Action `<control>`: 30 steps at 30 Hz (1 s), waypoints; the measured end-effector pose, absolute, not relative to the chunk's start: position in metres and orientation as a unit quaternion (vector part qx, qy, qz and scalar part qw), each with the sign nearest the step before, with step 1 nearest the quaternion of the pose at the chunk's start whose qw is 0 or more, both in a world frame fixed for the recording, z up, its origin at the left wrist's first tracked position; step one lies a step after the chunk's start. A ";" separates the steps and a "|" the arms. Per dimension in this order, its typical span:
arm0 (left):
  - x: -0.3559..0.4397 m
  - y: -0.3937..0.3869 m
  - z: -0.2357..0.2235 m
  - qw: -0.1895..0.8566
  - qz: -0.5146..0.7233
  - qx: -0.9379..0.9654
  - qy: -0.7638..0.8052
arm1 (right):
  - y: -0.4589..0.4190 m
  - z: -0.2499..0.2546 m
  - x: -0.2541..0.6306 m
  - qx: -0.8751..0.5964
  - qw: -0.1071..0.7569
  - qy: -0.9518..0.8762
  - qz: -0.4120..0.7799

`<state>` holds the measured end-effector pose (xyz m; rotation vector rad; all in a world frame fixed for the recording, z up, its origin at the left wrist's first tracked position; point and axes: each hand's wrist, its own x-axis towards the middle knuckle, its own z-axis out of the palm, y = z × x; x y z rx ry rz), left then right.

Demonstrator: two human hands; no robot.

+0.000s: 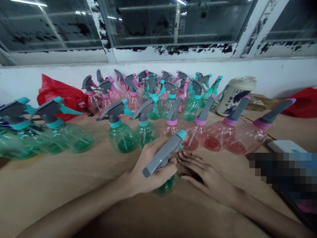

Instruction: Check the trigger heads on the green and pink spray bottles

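My left hand point(146, 172) is wrapped round the neck of a green spray bottle point(166, 187) with a grey and turquoise trigger head, close in front of me. Part of that bottle is hidden behind my fingers. To its right, my right hand point(203, 172) is open, its fingers stretched out and pointing toward the bottle. Whether the fingertips touch it I cannot tell. Just beyond my hands stand green spray bottles point(121, 138) with turquoise collars and pink spray bottles point(218, 135) with pink collars.
Several more pink and green spray bottles point(133, 100) crowd against the wall below the window. Red plastic bags point(58, 96) lie at both sides. A printed cream cup point(234, 97) stands back right, near a white box point(287, 146). A pixelated patch covers the right edge.
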<state>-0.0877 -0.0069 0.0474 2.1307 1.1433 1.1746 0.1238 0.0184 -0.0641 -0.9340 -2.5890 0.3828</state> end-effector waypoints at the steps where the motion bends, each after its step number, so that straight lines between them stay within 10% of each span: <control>1: -0.088 -0.007 0.047 0.226 0.426 0.772 0.413 | 0.019 -0.065 0.124 -0.330 0.180 -0.917 0.135; 30: -0.092 -0.007 0.053 0.265 0.397 0.784 0.398 | 0.019 -0.065 0.124 -0.327 0.174 -0.919 0.136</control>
